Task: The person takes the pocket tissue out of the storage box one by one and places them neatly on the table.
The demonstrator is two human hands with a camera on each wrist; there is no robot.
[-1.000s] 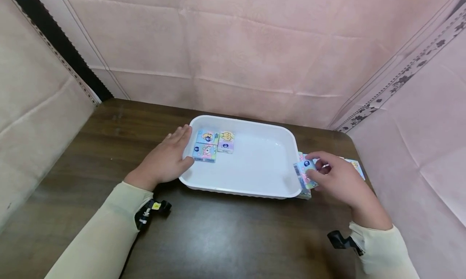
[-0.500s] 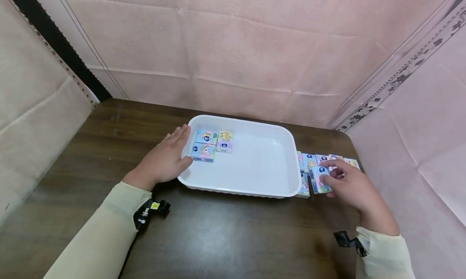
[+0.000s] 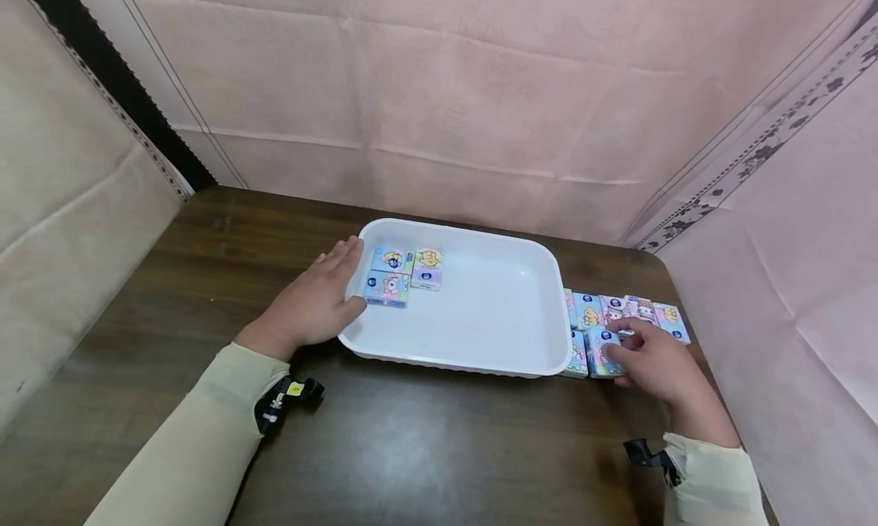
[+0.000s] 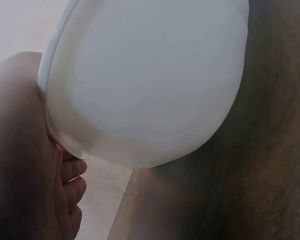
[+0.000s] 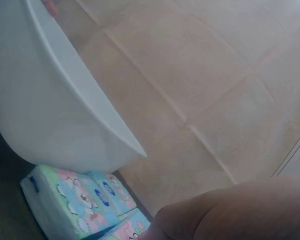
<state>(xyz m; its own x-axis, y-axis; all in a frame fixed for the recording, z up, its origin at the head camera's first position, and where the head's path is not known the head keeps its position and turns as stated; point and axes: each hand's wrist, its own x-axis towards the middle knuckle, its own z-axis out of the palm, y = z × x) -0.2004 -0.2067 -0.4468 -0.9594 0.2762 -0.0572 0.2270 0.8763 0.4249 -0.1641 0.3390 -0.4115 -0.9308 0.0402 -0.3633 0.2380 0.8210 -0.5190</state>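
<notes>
A white tray [image 3: 473, 305] lies on the table, three small printed tissue packs [image 3: 387, 287] grouped inside at its left end. My left hand [image 3: 309, 301] rests against the tray's left rim, fingers straight along the outside and thumb at the edge. In the left wrist view, curled-looking fingertips [image 4: 74, 187] show below the tray wall. Right of the tray, my right hand [image 3: 655, 362] pinches a blue-and-pink tissue pack [image 3: 600, 352] between thumb and fingers, low beside another pack [image 3: 578, 356]. In the right wrist view the hand [image 5: 240, 212] mostly hides that pack.
Several more tissue packs [image 3: 613, 309] form a row behind the right hand, reaching toward the table's right edge. The tray's right rim overhangs the nearest ones. Pink cloth walls [image 3: 453, 107] enclose the brown wooden table [image 3: 411, 442] at the back and sides.
My right hand has carried the pack from over the tray's right rim rightward and toward me, down beside the other packs. The left hand and tray have stayed put.
</notes>
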